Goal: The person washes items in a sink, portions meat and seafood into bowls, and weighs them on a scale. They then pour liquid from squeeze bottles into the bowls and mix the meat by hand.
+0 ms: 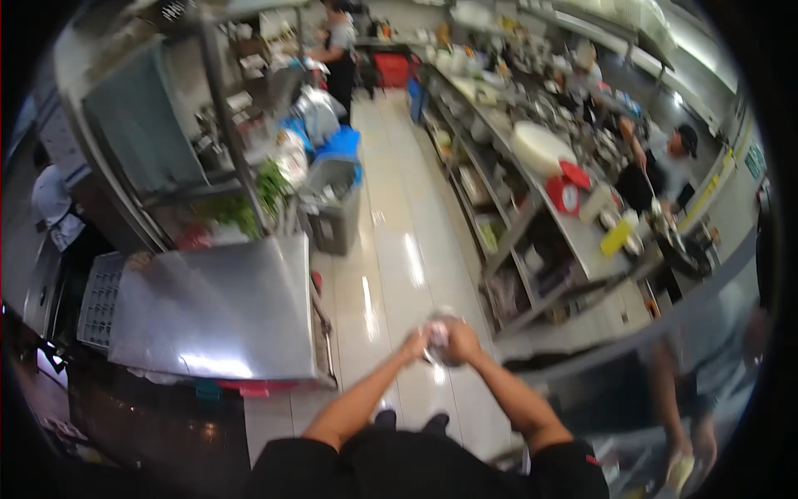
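you hold a round, see-through container (443,323) out in front of you, above the pale tiled floor (362,299), with something pinkish showing at its middle. your left hand (417,342) is closed in against its left side, and your right hand (460,343) curves around its right side; both are too small and blurred to tell how each finger sits. the container is between the bare metal table (220,312) on your left and the long counter (515,166) on your right, touching neither. beyond the table stands a grey bin (337,229), with leafy greens (268,190) to its left and a blue bag (341,143) behind it. on the counter, a red-and-white tub (564,195) is near a large white round thing (542,150), and a yellow bottle (617,238) is by the near end. across the counter, a person in a dark cap (672,160) reaches toward the pans.
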Tool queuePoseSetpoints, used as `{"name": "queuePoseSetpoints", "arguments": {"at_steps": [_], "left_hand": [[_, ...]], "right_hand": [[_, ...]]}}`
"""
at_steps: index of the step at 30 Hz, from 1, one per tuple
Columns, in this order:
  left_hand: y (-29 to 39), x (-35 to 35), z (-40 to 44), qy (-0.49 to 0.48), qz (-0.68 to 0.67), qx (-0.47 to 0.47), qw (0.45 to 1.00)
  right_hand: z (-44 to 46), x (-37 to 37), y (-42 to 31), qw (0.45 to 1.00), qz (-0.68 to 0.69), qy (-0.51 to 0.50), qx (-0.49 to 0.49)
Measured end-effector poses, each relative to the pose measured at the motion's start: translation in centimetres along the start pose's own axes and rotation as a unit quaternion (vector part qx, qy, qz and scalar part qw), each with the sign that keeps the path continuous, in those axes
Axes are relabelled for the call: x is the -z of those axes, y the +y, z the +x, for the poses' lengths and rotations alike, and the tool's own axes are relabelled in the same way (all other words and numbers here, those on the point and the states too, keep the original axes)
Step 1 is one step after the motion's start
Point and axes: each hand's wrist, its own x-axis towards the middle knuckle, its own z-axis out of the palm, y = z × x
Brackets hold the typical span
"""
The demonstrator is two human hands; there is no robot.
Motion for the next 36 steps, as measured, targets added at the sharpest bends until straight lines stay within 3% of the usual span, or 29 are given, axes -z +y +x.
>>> {"name": "queuePoseSetpoints", "arguments": {"at_steps": [1,2,3,4,8,10,12,13,14,15,17,19,20,21,22,24,25,27,28,30,31,32,33,34,36], "left_hand": [[-6.0,0.0,4.4,0.019,0.006,-0.022,1.0],[-4.4,0.4,3.3,0.0,-0.022,-0.063,0.998],[-2.3,0.9,1.8,-0.039,-0.068,-0.075,0.994],[3.1,0.8,-1.3,-0.015,-0.226,0.121,0.967],[4.6,1.6,-2.2,-0.038,-0.258,0.018,0.965],[3.4,1.6,-1.6,-0.01,-0.226,-0.045,0.973],[2.2,1.7,-1.2,0.023,-0.189,-0.064,0.98],[1.1,1.7,-0.4,0.026,-0.177,-0.074,0.981],[1.4,1.2,-0.8,0.035,-0.214,-0.099,0.971],[0.4,1.2,-0.2,0.058,-0.145,-0.087,0.984],[1.3,0.0,-0.7,0.052,-0.187,-0.121,0.974],[3.7,-1.9,-2.7,0.075,-0.206,-0.118,0.968],[3.6,-2.9,-2.9,0.09,-0.205,-0.129,0.966],[3.3,-3.7,-3.2,0.109,-0.202,-0.14,0.963],[2.3,-4.3,-3.3,0.096,-0.2,-0.146,0.964],[-0.1,-5.7,-3.2,0.114,-0.188,-0.147,0.964],[-0.3,-6.1,-3.5,0.109,-0.185,-0.15,0.965],[-0.5,-6.4,-3.8,0.045,-0.218,-0.135,0.965],[-0.5,-6.4,-3.8,0.045,-0.215,-0.133,0.966],[-0.8,-6.1,-4.1,-0.013,-0.152,-0.122,0.981],[-0.1,-6.3,-4.5,-0.009,-0.177,-0.063,0.982],[-0.5,-6.5,-4.5,-0.014,-0.214,-0.043,0.976],[-0.3,-6.6,-4.9,-0.034,-0.262,-0.05,0.963],[-0.5,-6.6,-5.2,-0.02,-0.273,-0.009,0.962],[-3.5,-6.1,-5.3,0.009,-0.192,-0.017,0.981]], "right_hand": [[0.2,0.7,0.0,1.0,0.025,-0.007,-0.006],[0.9,-1.5,3.2,0.999,-0.018,0.031,-0.013],[1.7,-0.9,4.0,0.998,-0.046,-0.015,-0.034],[2.1,1.6,2.0,0.999,0.04,0.004,-0.033],[2.2,5.5,-1.0,0.995,0.091,-0.023,-0.045],[1.9,6.4,-1.7,0.994,0.037,-0.058,0.087],[1.5,5.9,-1.0,0.986,-0.036,-0.068,0.146],[1.6,5.4,-0.2,0.98,-0.105,-0.127,0.115],[1.3,5.4,-0.7,0.986,-0.06,-0.134,0.085],[0.8,4.5,-0.3,0.989,-0.076,-0.095,0.086],[0.0,2.6,0.2,0.993,-0.079,-0.092,0.002],[-1.2,1.0,0.1,0.997,0.038,-0.02,-0.057],[-1.2,-1.6,1.7,0.999,0.026,0.008,-0.038],[-1.9,1.3,-1.2,0.991,0.11,-0.025,-0.076],[-2.7,-1.3,-0.3,0.992,0.078,0.03,-0.094],[-4.4,-1.7,-1.7,0.884,0.391,0.102,-0.236],[-4.9,-1.8,-1.8,0.883,0.391,0.108,-0.237],[-5.5,-1.9,-2.0,0.808,0.519,0.132,-0.247],[-5.8,-2.0,-1.9,0.806,0.522,0.133,-0.248],[-6.7,-2.7,-1.9,0.821,0.481,0.186,-0.247],[-7.0,-3.1,-1.4,0.866,0.386,0.177,-0.263],[-7.5,-4.7,-0.3,0.924,0.235,0.227,-0.201],[-7.8,-5.4,0.4,0.962,0.085,0.208,-0.155],[-8.1,-3.9,-0.7,0.962,0.077,0.221,-0.14],[-9.8,-3.6,-0.9,0.929,0.25,0.225,-0.153]]}}
